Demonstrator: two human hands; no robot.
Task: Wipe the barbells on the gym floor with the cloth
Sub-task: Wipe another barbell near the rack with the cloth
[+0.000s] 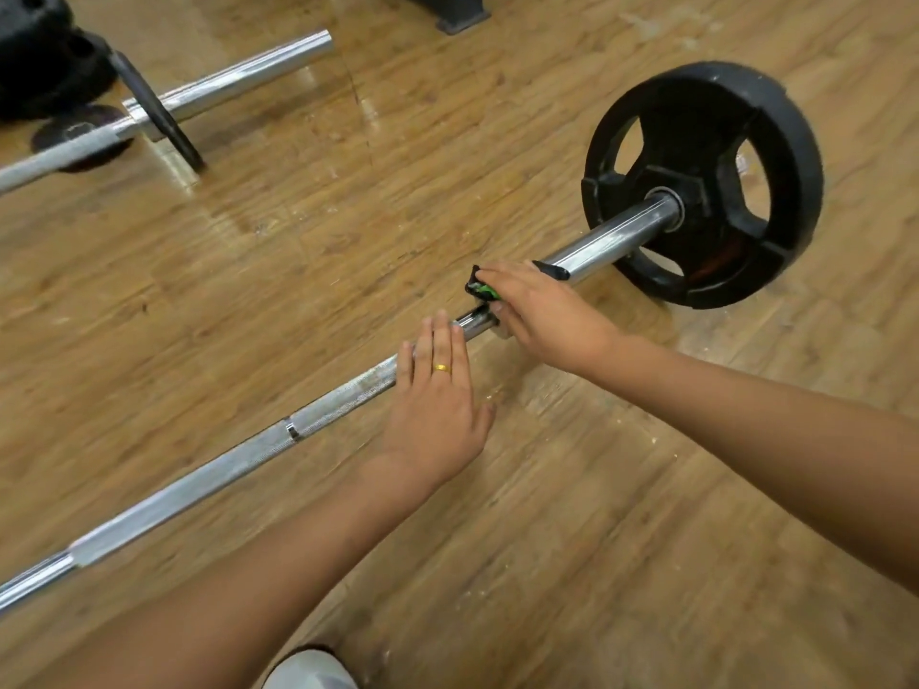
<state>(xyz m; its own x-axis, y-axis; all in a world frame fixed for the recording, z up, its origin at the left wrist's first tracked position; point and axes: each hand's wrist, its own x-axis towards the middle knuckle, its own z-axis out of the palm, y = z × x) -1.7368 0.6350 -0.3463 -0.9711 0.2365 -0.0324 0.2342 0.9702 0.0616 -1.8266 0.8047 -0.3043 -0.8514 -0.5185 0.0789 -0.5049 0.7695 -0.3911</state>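
Wooden gym floor (547,539) fills the view. The near barbell (224,464) lies on it, running from the lower left up to the black weight plate (785,141) on its right end. A second barbell (238,74) lies well apart at the upper left, near a pile of dark plates (40,57).

The left hand (437,405) rests flat across the knurled shaft with its fingers straight, gripping nothing; we judge it is steadying the bar. The right hand (542,310) sits over the bar where the shaft meets the sleeve, fingers curled down around the cloth (480,285). The cloth is dark with a green patch, wrapped on the bar, with bits poking out on both sides of the hand. There is a gold ring (441,368) on a left finger.

We judge the step to be mid-wipe on the near barbell, at the collar area. The next move probably calls for sliding the cloth along the sleeve toward the plate or back down the knurling, with the grip closed and the left hand bracing against roll. The second barbell looks untouched, so we put the task well short of done.

We can read no writing: no brand on the plate, bar or cloth, and any marks are too small or blurred to tell.
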